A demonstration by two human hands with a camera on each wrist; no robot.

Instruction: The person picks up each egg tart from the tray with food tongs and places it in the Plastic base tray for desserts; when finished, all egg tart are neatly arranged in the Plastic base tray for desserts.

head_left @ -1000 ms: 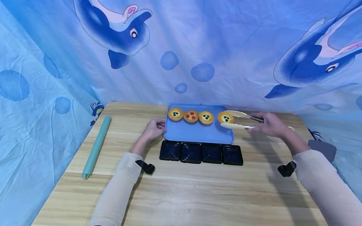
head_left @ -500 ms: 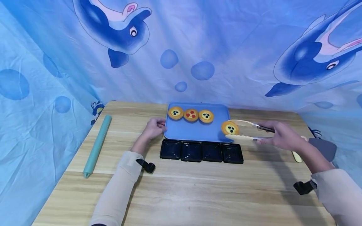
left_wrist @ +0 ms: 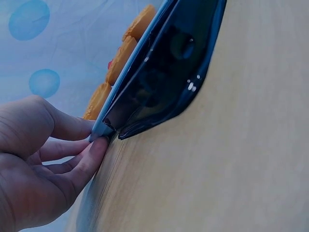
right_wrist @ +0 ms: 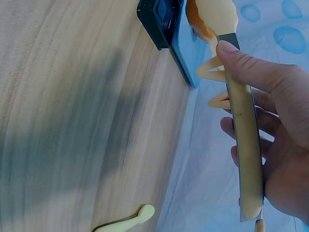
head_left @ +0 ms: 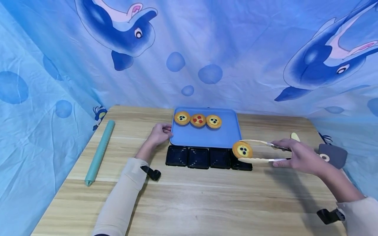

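Observation:
My left hand pinches the left edge of a blue tray between thumb and fingers, as the left wrist view also shows. Three egg tarts sit in a row on that tray: one with dark berries, one with red pieces, another with dark berries. With my right hand I grip a pair of cream-tipped tongs. Between their tips is a berry-topped tart, held over the rightmost black square dish and partly covering it.
Several black square dishes line the tray's front edge. A green rolling pin lies at the left of the wooden table. At the right are a grey spatula and a pale yellow handle. A blue curtain hangs behind.
My right hand has brought the tongs and tart off the tray's right side, toward me and slightly right, over the last dish. My left hand stays at the tray's edge.

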